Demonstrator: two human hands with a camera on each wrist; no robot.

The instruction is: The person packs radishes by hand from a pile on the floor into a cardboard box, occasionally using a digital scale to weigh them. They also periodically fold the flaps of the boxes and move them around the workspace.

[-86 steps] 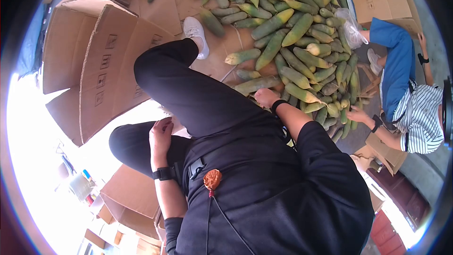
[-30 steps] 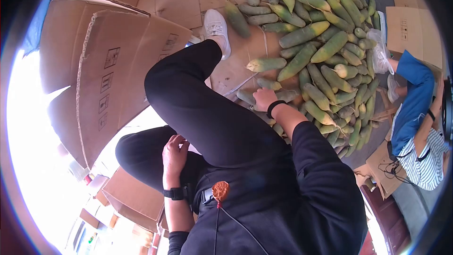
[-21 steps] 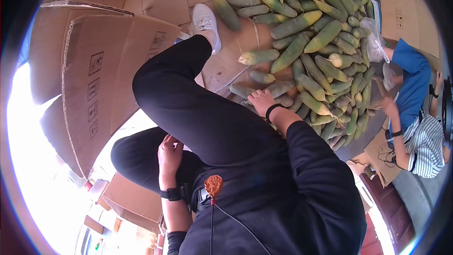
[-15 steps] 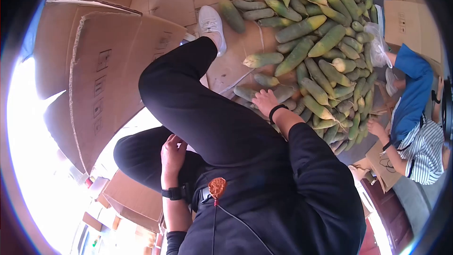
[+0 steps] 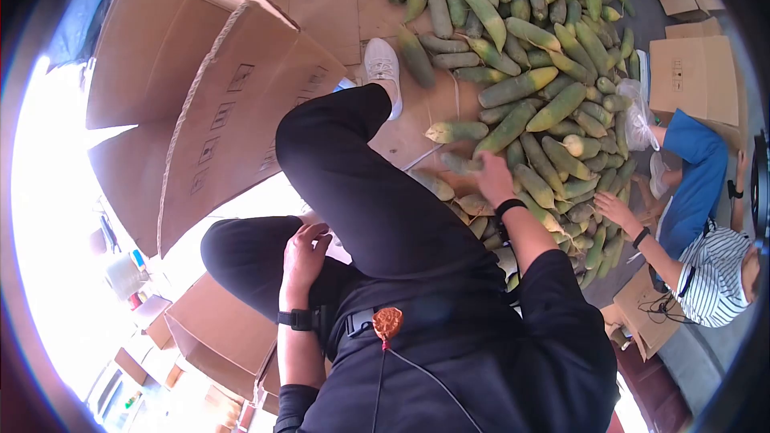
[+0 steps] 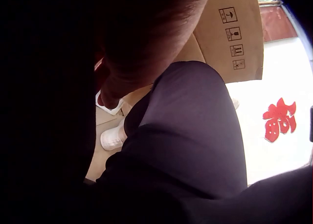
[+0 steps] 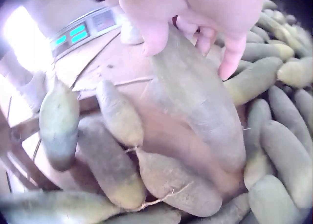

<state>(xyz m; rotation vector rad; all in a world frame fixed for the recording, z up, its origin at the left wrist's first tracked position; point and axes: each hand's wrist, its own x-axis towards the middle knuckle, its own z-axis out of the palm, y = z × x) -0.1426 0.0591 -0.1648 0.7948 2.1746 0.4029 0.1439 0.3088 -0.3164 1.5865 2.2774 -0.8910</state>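
Note:
My right hand [image 5: 496, 179] grips a green radish [image 5: 459, 163] by one end at the near edge of the pile. Up close in the right wrist view, thumb and fingers are spread around the top of that radish [image 7: 200, 97], which slants down over the cardboard, slightly blurred. Several more radishes [image 7: 110, 160] lie just below it. My left hand [image 5: 303, 256] lies by my bent leg, fingers loosely curled, with nothing seen in them. In the left wrist view the left hand [image 6: 161, 38] is dark and partly out of frame.
A large pile of green radishes [image 5: 553, 112] covers the floor ahead. Open cardboard boxes [image 5: 216, 112] stand at left. Another person [image 5: 714, 265] sits at right, one hand at the pile. A scale with lit displays [image 7: 80, 33] shows in the right wrist view.
My right hand has gone from resting on the radishes near my leg to gripping one, moving slightly outward. The left hand stays by the leg. The other person's hand has moved toward the pile.

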